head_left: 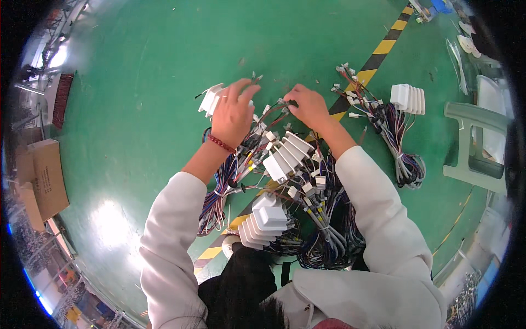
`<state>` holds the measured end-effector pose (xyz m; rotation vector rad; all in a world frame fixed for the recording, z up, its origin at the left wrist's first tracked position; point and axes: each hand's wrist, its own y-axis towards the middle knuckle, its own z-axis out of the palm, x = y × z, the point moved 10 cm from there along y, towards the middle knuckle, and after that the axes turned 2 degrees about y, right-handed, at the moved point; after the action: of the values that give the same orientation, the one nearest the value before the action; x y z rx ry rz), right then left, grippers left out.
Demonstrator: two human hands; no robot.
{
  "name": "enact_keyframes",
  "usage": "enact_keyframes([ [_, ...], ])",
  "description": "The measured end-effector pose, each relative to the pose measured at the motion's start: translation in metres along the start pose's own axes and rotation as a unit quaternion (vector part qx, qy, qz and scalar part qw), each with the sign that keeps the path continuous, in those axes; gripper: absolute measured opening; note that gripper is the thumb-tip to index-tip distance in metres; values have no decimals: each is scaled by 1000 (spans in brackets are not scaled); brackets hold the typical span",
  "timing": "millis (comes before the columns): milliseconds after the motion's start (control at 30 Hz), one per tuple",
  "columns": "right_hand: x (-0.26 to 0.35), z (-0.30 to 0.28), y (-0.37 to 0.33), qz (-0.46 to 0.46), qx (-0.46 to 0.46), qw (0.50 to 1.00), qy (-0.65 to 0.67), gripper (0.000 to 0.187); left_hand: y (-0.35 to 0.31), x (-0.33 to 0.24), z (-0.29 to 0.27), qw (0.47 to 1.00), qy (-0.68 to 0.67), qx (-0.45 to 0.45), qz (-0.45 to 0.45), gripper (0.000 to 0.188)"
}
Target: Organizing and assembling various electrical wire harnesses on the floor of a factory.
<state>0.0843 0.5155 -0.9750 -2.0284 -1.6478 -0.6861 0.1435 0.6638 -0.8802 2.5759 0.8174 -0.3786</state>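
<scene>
My left hand (pixel 234 112), a red beaded bracelet at its wrist, reaches over the far end of a wire harness (pixel 218 183). Its fingers are curled, and small connectors (pixel 256 77) poke out just beyond them. Beside that hand lie stacked white plastic housings (pixel 211 100), partly covered by it. To the right, my right hand (pixel 310 108) pinches a thin wire (pixel 280 104) between thumb and forefinger. Between my forearms are more white housings (pixel 287 156) among loose connectors and wires. What lies under the left palm is hidden.
Nearer me are another stack of white housings (pixel 263 226) and a tied cable bundle (pixel 329 241). A separate harness (pixel 394 137) and white housings (pixel 408 99) lie right, beside a pale plastic stool (pixel 475 143). Yellow-black tape (pixel 383 46) crosses the green floor; a cardboard box (pixel 46 178) stands left.
</scene>
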Motion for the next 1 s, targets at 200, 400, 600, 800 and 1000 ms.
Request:
enact_keyframes([
  [200, 22, -16, 2, -76, 20, 991, 109, 18, -2, -31, 35, 991, -103, 86, -4, 28],
  [400, 15, -15, -3, 96, 91, 890, 436, 20, 6, -14, 36, 983, -160, 66, -53, 13],
  [600, 35, -30, -3, 34, 39, 863, 502, 20, -7, 1, 76, 871, -407, 192, -196, 16],
  [800, 43, -37, -8, 24, 13, 891, 453, 25, -12, 11, 84, 843, -438, 215, -225, 19],
  [1000, 48, -39, -9, 18, 9, 923, 385, 21, -14, 12, 82, 866, -396, 218, -214, 21],
])
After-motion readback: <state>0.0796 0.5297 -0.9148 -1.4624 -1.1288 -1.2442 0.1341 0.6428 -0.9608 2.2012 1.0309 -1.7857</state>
